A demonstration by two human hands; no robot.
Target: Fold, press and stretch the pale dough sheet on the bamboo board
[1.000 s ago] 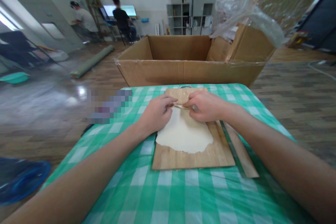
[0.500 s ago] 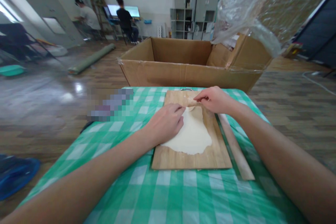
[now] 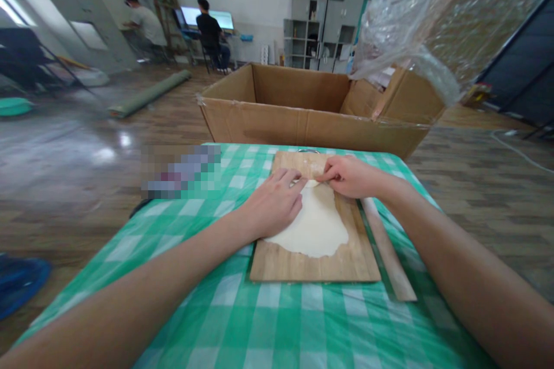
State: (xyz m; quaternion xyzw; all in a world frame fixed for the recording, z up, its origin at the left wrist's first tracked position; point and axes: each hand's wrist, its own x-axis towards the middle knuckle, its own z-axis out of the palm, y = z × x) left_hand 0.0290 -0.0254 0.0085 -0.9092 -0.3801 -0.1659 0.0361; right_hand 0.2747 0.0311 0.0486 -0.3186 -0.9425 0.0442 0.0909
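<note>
Checked tablecloth (image 3: 277,323), wooden board (image 3: 311,271), one sheet of dough (image 3: 318,228).

The table before us is covered in green and white, the room wood-floored (image 3: 480,196); two people (image 3: 209,33) sit farther back. The dough lies on the board: pale, thin, wider and ragged toward us, its narrow far edge turned up. Our left hand (image 3: 277,202) rests palm-down over the dough's left side, hiding that edge; our right hand (image 3: 352,176) has its fingertips at the turned-up part. Whether either pinches it, we cannot tell. A wooden stick (image 3: 387,248) lies just right of the board, its far end partly behind our right hand. Beyond the table: an open cardboard box (image 3: 311,125), clear plastic wrap (image 3: 402,34) at its right end.
</note>
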